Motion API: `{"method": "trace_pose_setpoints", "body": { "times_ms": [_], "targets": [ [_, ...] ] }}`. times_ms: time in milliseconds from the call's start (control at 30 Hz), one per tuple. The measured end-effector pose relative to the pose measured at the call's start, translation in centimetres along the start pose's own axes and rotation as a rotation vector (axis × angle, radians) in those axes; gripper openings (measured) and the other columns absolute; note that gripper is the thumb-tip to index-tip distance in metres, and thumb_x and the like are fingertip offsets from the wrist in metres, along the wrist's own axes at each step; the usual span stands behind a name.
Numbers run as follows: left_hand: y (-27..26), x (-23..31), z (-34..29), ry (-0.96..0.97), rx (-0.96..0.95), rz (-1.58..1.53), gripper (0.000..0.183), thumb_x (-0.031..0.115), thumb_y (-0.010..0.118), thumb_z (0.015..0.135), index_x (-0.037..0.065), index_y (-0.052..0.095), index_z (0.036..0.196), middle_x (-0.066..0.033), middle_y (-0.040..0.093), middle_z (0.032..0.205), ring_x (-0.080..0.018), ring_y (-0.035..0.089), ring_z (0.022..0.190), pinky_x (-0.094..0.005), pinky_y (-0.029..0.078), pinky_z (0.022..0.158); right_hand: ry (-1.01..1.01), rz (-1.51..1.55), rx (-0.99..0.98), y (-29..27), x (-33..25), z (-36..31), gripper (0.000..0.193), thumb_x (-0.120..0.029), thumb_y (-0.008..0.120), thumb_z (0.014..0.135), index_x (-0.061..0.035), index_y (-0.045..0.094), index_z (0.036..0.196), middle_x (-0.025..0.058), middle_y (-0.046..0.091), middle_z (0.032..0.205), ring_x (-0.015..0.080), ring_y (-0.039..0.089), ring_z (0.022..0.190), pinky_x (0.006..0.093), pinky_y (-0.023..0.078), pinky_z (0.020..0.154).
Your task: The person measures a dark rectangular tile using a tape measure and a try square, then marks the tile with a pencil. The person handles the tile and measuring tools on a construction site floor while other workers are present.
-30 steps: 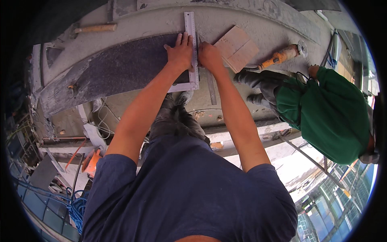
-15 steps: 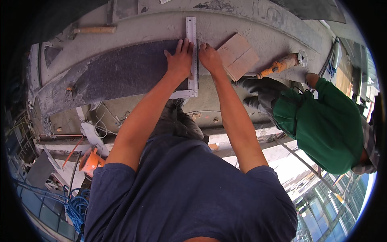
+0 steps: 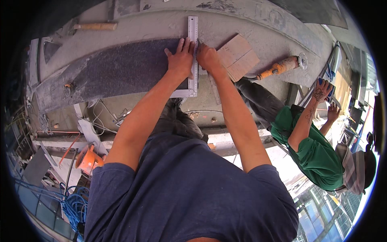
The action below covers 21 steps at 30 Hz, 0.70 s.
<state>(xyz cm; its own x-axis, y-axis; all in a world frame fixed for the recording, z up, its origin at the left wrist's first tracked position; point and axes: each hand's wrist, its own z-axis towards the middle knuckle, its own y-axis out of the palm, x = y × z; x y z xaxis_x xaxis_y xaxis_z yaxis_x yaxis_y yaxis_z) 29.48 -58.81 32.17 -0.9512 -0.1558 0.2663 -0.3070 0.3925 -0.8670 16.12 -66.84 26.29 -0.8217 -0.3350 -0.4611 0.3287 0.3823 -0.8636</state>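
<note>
A metal carpenter's square [image 3: 193,26] lies across the right end of a long, dark, curved slab [image 3: 129,60]. My left hand [image 3: 180,56] is spread flat over the slab and the square's long arm, its fingers stretched out. Just right of that arm, my right hand [image 3: 208,57] is closed, fingertips down by the square's edge. What it pinches is mostly hidden; a dark tip shows by the fingers. A narrow greyish strip [image 3: 214,89] shows below that hand, beside my forearm; whether the hand holds it, I cannot tell.
Right of my hands lie a brownish tile-like block [image 3: 238,56] and an orange angle grinder [image 3: 280,67]. A wooden-handled hammer [image 3: 96,26] rests at the far left. An orange round-mouthed device [image 3: 89,160] and blue rope [image 3: 75,205] are at lower left. A co-worker in green [image 3: 312,161] is at right.
My right hand has turned and closed more, with the narrow strip now showing below it. My left hand and the square stay nearly still. The co-worker has shifted, both forearms now showing.
</note>
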Motion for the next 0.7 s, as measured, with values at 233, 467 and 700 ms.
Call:
{"method": "trace_pose_setpoints", "body": {
  "times_ms": [233, 467, 700],
  "targets": [
    [0.7, -0.4, 0.1, 0.022, 0.079, 0.018, 0.146, 0.036, 0.107, 0.050, 0.011, 0.030, 0.171, -0.0085, 0.025, 0.181, -0.0296, 0.022, 0.168, -0.0856, 0.042, 0.110, 0.238, -0.004, -0.501, -5.1, -3.4, 2.9, 0.049, -0.033, 0.047, 0.108, -0.0007, 0.080, 0.095, 0.0234, 0.078, 0.080, 0.0376, 0.081, 0.082, 0.0488, 0.063, 0.079],
    [0.7, -0.5, 0.5, 0.025, 0.031, 0.055, 0.147, 0.039, 0.108, 0.051, 0.012, 0.028, 0.172, -0.0083, 0.025, 0.181, -0.0291, 0.023, 0.167, -0.0852, 0.041, 0.112, 0.194, -0.040, -0.728, -6.0, -3.8, 3.6, 0.044, -0.024, 0.052, 0.103, 0.0088, 0.076, 0.087, 0.0231, 0.075, 0.072, 0.0350, 0.077, 0.065, 0.0488, 0.061, 0.069],
    [-0.4, 0.0, 0.1, 0.004, -0.032, 0.048, 0.148, 0.040, 0.108, 0.053, 0.014, 0.025, 0.173, -0.0064, 0.019, 0.183, -0.0268, 0.019, 0.169, -0.0834, 0.038, 0.116, 0.180, -0.112, -1.071, -5.7, -4.7, -19.0, 0.037, -0.018, 0.052, 0.101, 0.0117, 0.074, 0.100, 0.0336, 0.076, 0.095, 0.0431, 0.079, 0.080, 0.0563, 0.059, 0.084]
  ]
}}
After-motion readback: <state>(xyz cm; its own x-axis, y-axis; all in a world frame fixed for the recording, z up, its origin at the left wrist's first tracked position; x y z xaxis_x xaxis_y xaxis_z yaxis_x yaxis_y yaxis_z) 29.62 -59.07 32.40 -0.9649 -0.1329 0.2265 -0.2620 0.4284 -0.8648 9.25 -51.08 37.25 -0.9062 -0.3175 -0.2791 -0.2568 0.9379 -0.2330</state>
